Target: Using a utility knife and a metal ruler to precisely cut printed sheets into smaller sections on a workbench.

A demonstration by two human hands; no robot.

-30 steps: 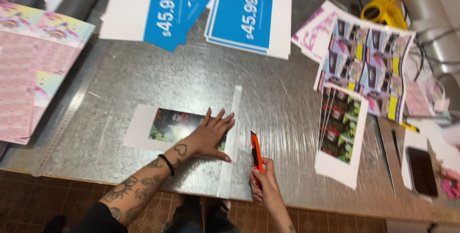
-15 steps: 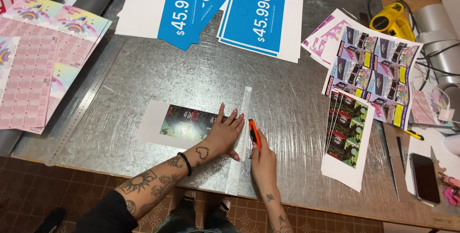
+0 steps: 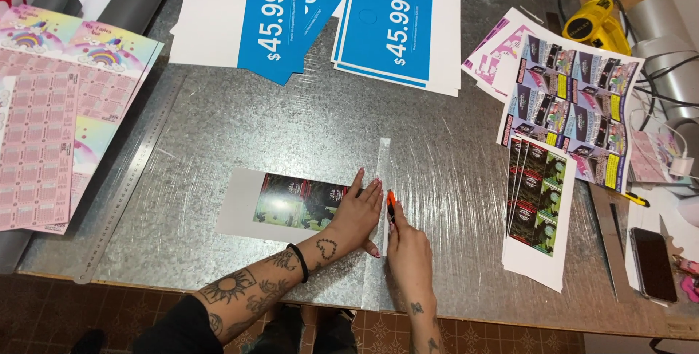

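Left hand [image 3: 358,212] lies flat, fingers spread, pinning a metal ruler [image 3: 378,215] over the printed sheet [image 3: 291,205] on the desk [image 3: 306,121]. Right hand [image 3: 409,252] grips an orange knife [image 3: 391,205] at the ruler's edge. Cut appears partway; white margins remain.

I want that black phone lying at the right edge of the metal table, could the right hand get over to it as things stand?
Probably yes. The right hand holds an orange utility knife, and only flat printed sheets lie between it and the black phone; nothing tall blocks it.
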